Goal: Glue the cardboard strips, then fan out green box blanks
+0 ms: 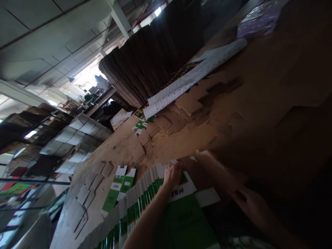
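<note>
My left hand (173, 174) is closed at the top edge of a flat green and white printed carton (185, 218), its fingertips partly hidden. Beneath that forearm runs a long row of flat green and white cartons (141, 199) standing on edge, packed close together. My right hand (247, 200), smeared by motion, is at the right of the carton. Its fingers seem to close round a long tan piece (216, 169) that looks like cardboard and points up and left. Shadow hides much of this side.
Loose green cartons (118, 190) lie left of the row. Brown cardboard pieces (137, 148) are scattered over the table (160, 147). Behind them are a white printed roll (194, 77), a tall cardboard stack (145, 62) and a purple plastic-wrapped pack (259, 22). White bundles (77, 138) stand at the left.
</note>
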A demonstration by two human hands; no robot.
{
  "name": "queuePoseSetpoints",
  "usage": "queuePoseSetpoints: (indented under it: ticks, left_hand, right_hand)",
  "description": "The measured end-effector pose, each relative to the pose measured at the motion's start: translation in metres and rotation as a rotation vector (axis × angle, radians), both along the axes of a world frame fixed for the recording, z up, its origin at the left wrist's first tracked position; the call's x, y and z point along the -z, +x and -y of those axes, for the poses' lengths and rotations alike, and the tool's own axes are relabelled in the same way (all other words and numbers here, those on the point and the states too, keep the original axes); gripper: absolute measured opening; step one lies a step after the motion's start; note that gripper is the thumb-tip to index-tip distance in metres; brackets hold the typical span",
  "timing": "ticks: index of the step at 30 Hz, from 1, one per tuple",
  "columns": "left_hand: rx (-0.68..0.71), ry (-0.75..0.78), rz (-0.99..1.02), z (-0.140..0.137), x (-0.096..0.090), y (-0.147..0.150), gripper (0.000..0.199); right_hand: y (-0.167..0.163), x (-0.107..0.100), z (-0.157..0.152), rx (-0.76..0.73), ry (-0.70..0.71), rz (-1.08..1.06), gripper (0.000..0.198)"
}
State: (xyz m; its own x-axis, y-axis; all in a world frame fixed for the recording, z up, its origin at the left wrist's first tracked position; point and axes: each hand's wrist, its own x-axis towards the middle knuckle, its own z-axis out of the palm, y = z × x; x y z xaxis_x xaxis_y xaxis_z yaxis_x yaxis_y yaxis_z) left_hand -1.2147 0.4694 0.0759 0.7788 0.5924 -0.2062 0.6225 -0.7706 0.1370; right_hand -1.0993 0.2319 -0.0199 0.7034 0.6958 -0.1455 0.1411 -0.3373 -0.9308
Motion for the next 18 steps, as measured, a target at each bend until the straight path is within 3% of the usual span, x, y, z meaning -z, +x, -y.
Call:
queuePoseSetpoints:
  ticks: [2,4,7,11,14,18]
  left_hand:
    - [-0.033,-0.008,-0.017,0.000,0.000,0.000,0.045]
    - [-0.010,-0.023,-0.015,0.000,0.000,-0.001,0.038]
    - [0.078,-0.029,-0.016,0.002,0.002,-0.005,0.032]
    - [0.095,-0.022,-0.064,0.003,0.002,-0.008,0.038]
    - [0.095,-0.040,-0.088,0.003,0.001,-0.008,0.038]
    - [0.095,-0.040,-0.056,0.003,0.001,-0.007,0.046]
  right_hand:
    - [-0.013,0.008,-0.010,-0.197,0.131,0.042,0.047]
    - [-0.024,0.023,-0.020,-0.342,0.194,0.091,0.048]
    - [-0.033,0.044,-0.027,-0.409,0.183,0.177,0.048]
    - [-0.031,0.040,-0.027,-0.430,0.161,0.299,0.042]
    - [-0.012,0.030,-0.019,-0.451,0.091,0.461,0.037]
    - [0.038,0.037,0.003,-0.154,-0.090,0.720,0.052]
